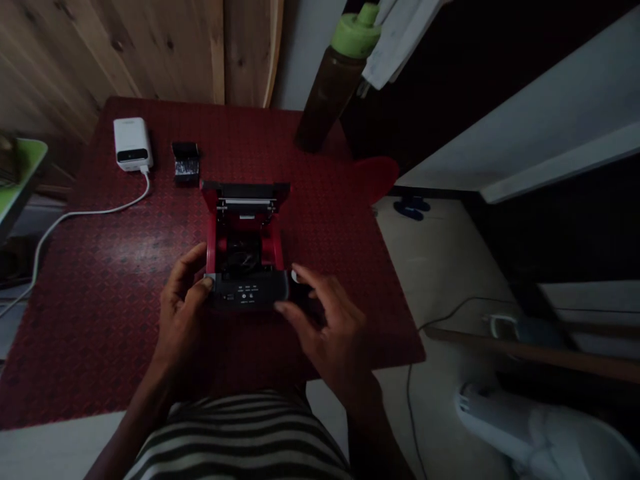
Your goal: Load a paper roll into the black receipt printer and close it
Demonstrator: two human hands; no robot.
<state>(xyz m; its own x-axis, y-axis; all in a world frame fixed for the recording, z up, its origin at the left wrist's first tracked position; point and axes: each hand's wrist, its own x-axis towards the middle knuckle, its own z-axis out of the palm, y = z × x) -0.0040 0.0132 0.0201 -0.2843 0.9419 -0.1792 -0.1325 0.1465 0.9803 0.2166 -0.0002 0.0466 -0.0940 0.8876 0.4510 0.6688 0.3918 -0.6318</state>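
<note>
On the table before me is a small red and black printer [247,290] with its lid [245,200] raised. Dark, crumpled-looking material lies in its inner bay, too dim to name. My left hand [183,297] grips the printer's left side, thumb on the front corner and fingers behind it. At the right side, my right hand [330,313] has thumb and forefinger spread apart, the thumb near the front right corner. A small pale round piece [295,275] shows at the forefinger's tip; whether it is part of the printer I cannot tell.
A white power bank [132,143] with a plugged-in white cable [100,211] lies back left on the red patterned table [145,243]. Beside it is a small black box-like item [186,163]. A tall dark bottle [330,93] with a green cap stands at the back right.
</note>
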